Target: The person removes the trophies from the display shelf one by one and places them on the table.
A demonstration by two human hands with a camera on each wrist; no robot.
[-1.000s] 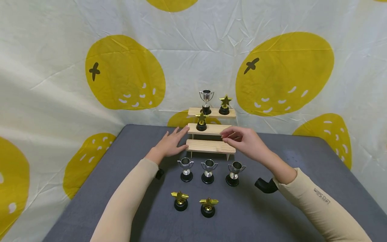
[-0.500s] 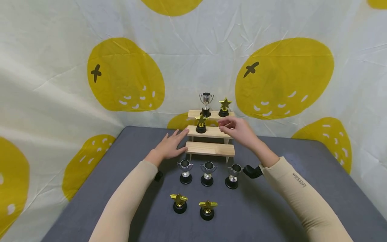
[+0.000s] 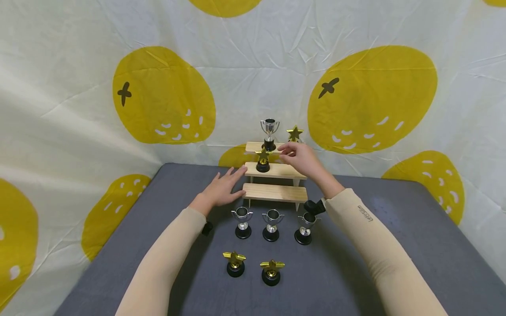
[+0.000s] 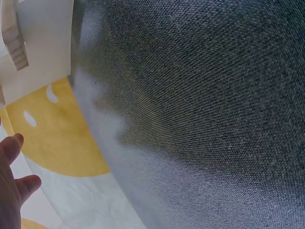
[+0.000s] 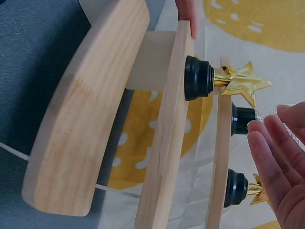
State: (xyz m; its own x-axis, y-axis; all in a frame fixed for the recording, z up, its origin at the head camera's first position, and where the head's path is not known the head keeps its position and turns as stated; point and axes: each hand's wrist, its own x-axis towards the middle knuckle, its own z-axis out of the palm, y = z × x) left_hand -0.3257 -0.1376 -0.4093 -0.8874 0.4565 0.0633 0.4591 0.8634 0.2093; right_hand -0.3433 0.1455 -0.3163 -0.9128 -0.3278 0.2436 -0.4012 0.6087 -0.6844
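My left hand (image 3: 221, 188), fingers spread, rests at the left edge of a three-tier wooden stand (image 3: 274, 192). My right hand (image 3: 302, 159) hovers over the right part of the stand, fingers loosely bent and holding nothing. To the left of its fingertips stands a gold star trophy (image 3: 262, 161) on the middle tier. The top tier bears a silver cup trophy (image 3: 269, 131) and another star trophy (image 3: 294, 133), whose base is hidden by the right hand. In the right wrist view the fingertips (image 5: 257, 131) lie in front of the silver cup, overlapping it.
Three silver cup trophies (image 3: 272, 224) stand in a row on the grey table (image 3: 336, 281) before the stand. Closer to me are two gold-topped trophies (image 3: 236, 264). Behind the table hangs a white cloth (image 3: 261, 79) with yellow fruit shapes.
My right hand has moved left and farther back, from beside the stand's lower tiers to close by the middle-tier star trophy. The left hand has stayed put.
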